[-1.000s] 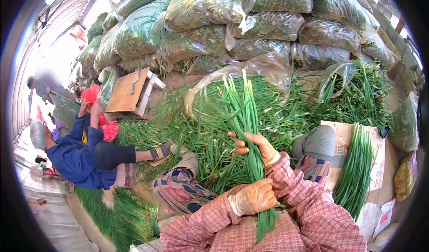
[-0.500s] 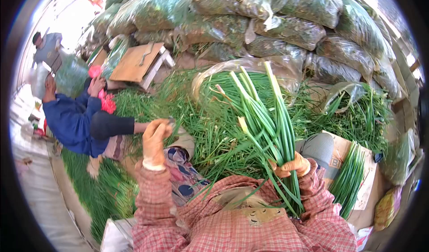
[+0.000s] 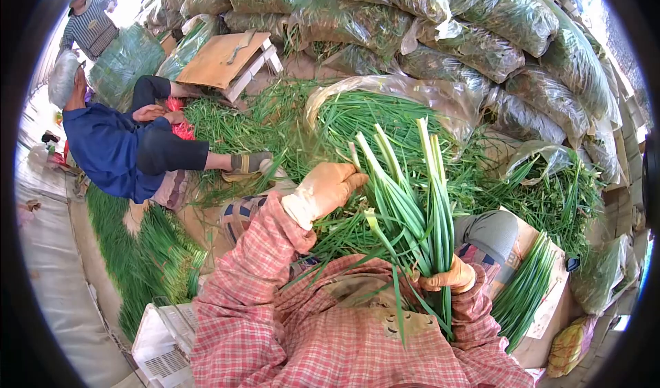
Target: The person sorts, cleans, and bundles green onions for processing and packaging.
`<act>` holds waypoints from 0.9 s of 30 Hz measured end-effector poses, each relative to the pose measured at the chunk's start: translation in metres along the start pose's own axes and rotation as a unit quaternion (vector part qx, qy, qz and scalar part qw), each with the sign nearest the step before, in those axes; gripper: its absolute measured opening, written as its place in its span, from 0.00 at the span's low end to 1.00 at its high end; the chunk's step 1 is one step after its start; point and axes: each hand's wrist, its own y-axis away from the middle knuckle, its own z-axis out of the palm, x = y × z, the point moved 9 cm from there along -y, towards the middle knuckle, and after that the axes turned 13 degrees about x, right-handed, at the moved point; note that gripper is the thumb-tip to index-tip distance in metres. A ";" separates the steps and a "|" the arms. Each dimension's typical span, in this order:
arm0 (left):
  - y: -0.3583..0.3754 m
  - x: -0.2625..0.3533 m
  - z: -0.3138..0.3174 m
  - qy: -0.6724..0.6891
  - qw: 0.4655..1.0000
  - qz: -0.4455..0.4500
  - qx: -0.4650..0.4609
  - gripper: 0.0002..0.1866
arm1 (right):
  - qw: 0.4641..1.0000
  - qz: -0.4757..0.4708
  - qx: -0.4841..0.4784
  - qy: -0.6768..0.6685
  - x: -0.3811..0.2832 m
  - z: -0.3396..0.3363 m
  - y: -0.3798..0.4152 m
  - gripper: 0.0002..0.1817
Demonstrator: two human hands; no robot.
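Observation:
My right hand (image 3: 448,276), in an orange-tan glove, is wrapped round the lower leaves of a bunch of garlic chives (image 3: 419,209). The pale stem ends point up and away from me, and the leaf tips hang toward my lap. My left hand (image 3: 330,190), gloved alike, is closed in a pinch at the left side of the bunch. Its fingertips are at a thin stalk with a brownish-pink end (image 3: 353,155); the exact grip is partly hidden. One shorter stalk (image 3: 372,219) leans out to the left of the bunch.
Loose green leaves litter the floor around an open plastic bag of greens (image 3: 371,116). Stacked full bags (image 3: 371,27) line the back. A neat chive bundle (image 3: 529,292) lies on cardboard at right. Another person in blue (image 3: 113,154) sits at left, near a wooden board (image 3: 223,58).
My left hand has moved right, from beside the bunch to its left edge. The right hand still holds the bunch. The view has shifted slightly; the seated person's hands have lowered.

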 end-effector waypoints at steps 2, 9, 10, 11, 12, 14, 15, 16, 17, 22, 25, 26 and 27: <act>0.008 -0.004 0.006 -0.053 0.996 0.041 -0.056 0.11 | 0.999 0.033 -0.015 -0.019 0.011 -0.005 0.008 0.18; 0.042 0.016 0.019 -0.160 0.975 0.150 -0.034 0.11 | 0.998 0.065 0.013 0.002 0.043 -0.005 0.041 0.20; 0.045 0.018 0.022 -0.222 0.965 0.133 -0.040 0.10 | 1.000 0.003 -0.008 0.025 0.040 0.000 0.042 0.21; 0.045 0.019 0.023 -0.284 0.951 0.117 -0.046 0.09 | 1.000 -0.002 -0.008 0.030 0.047 -0.003 0.046 0.22; 0.044 0.017 0.022 -0.347 0.931 0.101 -0.050 0.08 | 0.999 -0.010 -0.009 0.036 0.052 -0.005 0.050 0.22; 0.034 -0.008 -0.021 -0.376 0.887 0.233 0.132 0.07 | 0.985 -0.048 0.054 0.157 0.052 -0.018 0.067 0.25; 0.027 -0.040 -0.047 -0.383 0.886 0.213 0.151 0.08 | 0.995 -0.031 0.076 0.056 0.060 -0.028 0.079 0.25; 0.021 -0.054 -0.084 -0.263 0.944 0.055 0.190 0.10 | 0.994 -0.071 0.071 0.044 0.046 -0.022 0.081 0.23; 0.027 -0.078 -0.102 -0.312 0.903 0.161 0.248 0.11 | 0.996 0.001 0.067 -0.052 0.053 -0.029 0.090 0.20; 0.055 -0.197 -0.085 -0.509 0.831 -0.176 -0.141 0.30 | 0.981 -0.003 0.115 -0.156 0.035 -0.054 0.091 0.17; 0.030 -0.143 -0.060 -0.421 0.893 -0.159 -0.024 0.45 | 0.978 -0.014 0.119 -0.172 0.018 -0.050 0.077 0.22; 0.023 -0.144 -0.041 -0.221 0.970 -0.090 0.049 0.46 | 0.984 0.002 0.077 -0.159 0.023 -0.050 0.071 0.21; 0.021 -0.111 -0.014 0.039 0.988 -0.150 0.001 0.42 | 0.985 0.010 0.072 -0.153 0.022 -0.045 0.065 0.20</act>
